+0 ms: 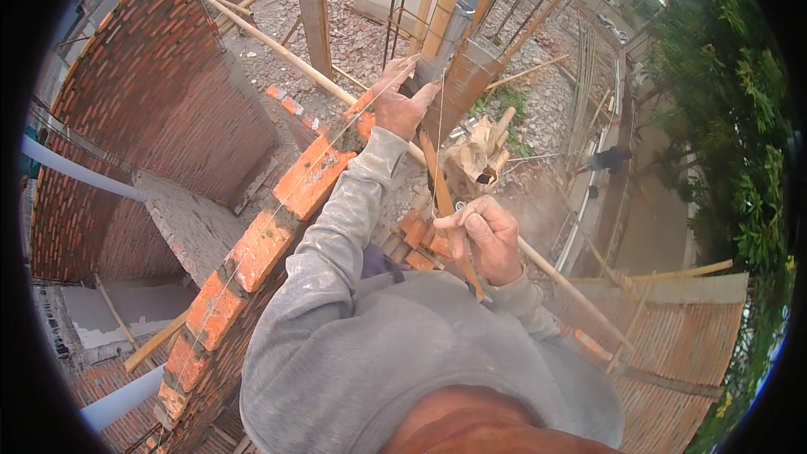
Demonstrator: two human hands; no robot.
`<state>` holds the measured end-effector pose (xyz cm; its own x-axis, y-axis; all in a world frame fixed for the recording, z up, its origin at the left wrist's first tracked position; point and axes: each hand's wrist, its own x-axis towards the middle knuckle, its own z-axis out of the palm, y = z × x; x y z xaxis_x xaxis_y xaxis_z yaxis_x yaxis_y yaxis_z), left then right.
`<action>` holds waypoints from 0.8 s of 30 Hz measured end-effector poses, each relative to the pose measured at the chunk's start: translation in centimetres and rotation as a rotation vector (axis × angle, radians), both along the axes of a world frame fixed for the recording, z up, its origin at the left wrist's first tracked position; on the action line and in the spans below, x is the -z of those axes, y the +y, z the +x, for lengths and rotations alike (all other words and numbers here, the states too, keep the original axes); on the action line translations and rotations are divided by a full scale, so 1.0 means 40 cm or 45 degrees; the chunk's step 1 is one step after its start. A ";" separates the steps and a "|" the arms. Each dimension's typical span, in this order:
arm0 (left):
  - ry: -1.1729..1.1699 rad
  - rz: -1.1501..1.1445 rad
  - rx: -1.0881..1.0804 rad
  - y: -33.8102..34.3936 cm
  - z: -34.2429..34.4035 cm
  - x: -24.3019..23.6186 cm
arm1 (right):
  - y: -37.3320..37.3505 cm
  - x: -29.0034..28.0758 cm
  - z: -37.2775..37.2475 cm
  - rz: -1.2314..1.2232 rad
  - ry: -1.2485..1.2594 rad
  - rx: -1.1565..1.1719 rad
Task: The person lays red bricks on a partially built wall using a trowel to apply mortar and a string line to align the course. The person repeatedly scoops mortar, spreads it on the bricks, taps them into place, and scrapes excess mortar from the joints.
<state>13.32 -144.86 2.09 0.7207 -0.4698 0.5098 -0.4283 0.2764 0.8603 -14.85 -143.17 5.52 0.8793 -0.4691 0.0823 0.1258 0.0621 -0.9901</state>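
Evidently: your left hand (402, 101) pinched the string line (286, 193) taut over the brick wall (261, 244) | right hand (486, 237) clamped a wooden stick (437, 181), seemingly gauging alignment.

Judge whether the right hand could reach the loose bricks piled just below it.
Probably yes: the right hand, gripping a thin stick, sits just above the bricks with nothing between, though it must free its grip first.

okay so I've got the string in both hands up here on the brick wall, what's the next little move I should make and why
Probably draw the string a touch tighter with the right hand. The left hand pinches it at the wall's far end, above the top course of bricks, while the right hand grips a thin wooden stick that the line seems to run to. Whether the line is already taut is hard to tell.
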 end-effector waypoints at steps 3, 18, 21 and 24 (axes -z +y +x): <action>-0.031 -0.013 0.046 -0.004 0.017 0.000 | 0.008 0.000 0.011 -0.040 -0.046 0.007; 0.162 -0.065 -0.326 0.044 -0.135 -0.015 | 0.130 -0.079 0.072 -0.226 -0.123 0.207; 0.197 -0.166 -0.228 0.072 -0.189 -0.020 | 0.149 -0.097 0.090 -0.474 -0.127 0.150; 0.261 -0.313 -0.162 0.097 -0.210 -0.045 | 0.181 -0.108 0.121 -0.578 -0.082 0.195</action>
<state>4.91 -140.98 3.90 0.8647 -0.2505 0.4353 -0.2980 0.4418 0.8462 -10.03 -135.94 9.83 0.7894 -0.4968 0.3607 0.1618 -0.3984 -0.9028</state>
